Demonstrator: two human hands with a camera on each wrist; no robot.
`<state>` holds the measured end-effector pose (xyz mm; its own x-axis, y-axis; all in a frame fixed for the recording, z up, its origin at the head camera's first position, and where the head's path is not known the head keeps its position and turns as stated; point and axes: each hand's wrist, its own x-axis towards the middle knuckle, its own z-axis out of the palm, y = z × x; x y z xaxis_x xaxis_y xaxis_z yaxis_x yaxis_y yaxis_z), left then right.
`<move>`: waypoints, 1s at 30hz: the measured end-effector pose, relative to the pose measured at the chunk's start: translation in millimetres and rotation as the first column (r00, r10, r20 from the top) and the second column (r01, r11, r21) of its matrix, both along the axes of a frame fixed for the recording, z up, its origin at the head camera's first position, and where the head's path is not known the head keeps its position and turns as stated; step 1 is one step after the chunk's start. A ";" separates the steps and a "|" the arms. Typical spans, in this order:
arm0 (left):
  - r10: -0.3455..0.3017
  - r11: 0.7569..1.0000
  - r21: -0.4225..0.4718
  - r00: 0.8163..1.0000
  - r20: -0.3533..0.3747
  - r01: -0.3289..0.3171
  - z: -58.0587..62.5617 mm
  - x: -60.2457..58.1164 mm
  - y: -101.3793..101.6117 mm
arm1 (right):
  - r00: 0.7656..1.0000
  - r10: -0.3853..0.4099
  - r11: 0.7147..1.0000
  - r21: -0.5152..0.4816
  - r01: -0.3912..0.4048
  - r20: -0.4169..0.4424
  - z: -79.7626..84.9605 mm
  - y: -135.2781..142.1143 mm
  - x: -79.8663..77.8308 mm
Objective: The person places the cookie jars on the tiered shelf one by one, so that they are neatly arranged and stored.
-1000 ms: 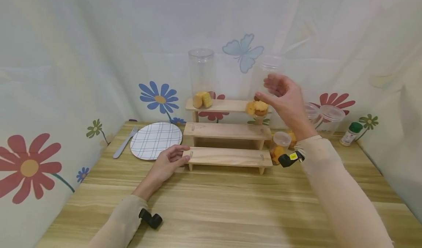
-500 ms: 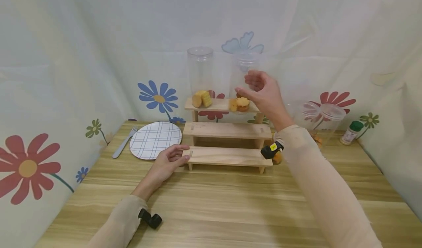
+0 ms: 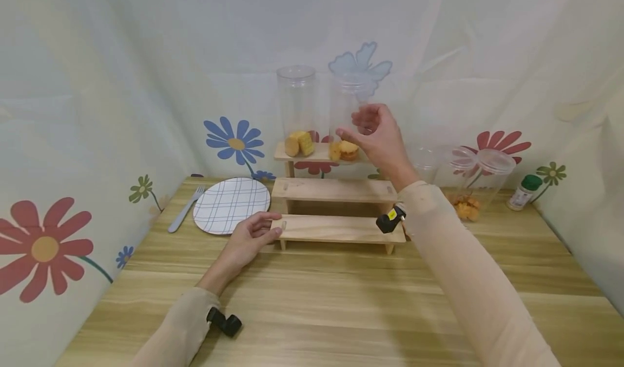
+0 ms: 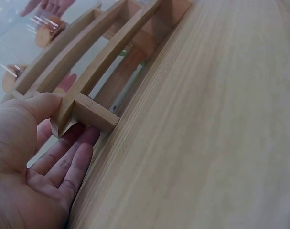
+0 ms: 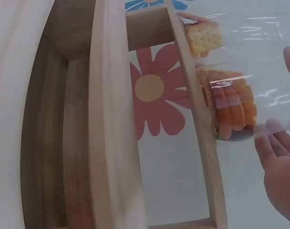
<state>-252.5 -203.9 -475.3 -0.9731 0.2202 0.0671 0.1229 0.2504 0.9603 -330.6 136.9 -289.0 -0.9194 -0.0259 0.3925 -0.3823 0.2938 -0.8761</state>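
the person wears plain, pale beige long sleeves; the left sleeve [image 3: 177, 323] creases softly, and the right sleeve [image 3: 468, 269] looks mostly smooth. both stop at the wrist, leaving the left hand [image 3: 247, 239] and right hand [image 3: 382, 139] bare. the left wrist camera [image 3: 231, 325] is small, black and rounded; the black right wrist camera [image 3: 387, 224] carries a bright yellow label [image 3: 392, 214].

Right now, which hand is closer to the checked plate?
Left. The left hand grips the left end of the lowest shelf, close beside the checked plate; the right hand holds a clear jar at the top shelf, well to the plate's right.
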 end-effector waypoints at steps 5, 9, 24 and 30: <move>0.003 1.000 0.002 1.000 0.006 -0.003 0.3 0.5 -0.4 | 1.000 -0.016 1.000 0.012 0.016 0.015 -5.9 0.6 -3.0; 0.005 1.000 0.001 1.000 0.010 -0.005 0.1 0.6 -1.0 | 1.000 -0.003 1.000 0.020 0.003 0.025 -7.8 0.7 -5.3; -0.001 1.000 0.005 1.000 0.004 0.001 1.3 -0.2 -0.1 | 0.997 0.000 0.995 0.096 -0.007 0.071 -11.8 -1.9 -9.4; -0.005 1.000 -0.003 1.000 0.001 0.005 1.3 0.5 -0.3 | 0.997 0.006 0.995 0.097 -0.013 0.078 -14.5 -1.9 -10.4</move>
<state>-252.0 -204.2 -474.0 -0.9720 0.2257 0.0651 0.1230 0.2528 0.9597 -341.0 135.0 -303.5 -0.9465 -0.0697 0.3150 -0.3174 0.3761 -0.8705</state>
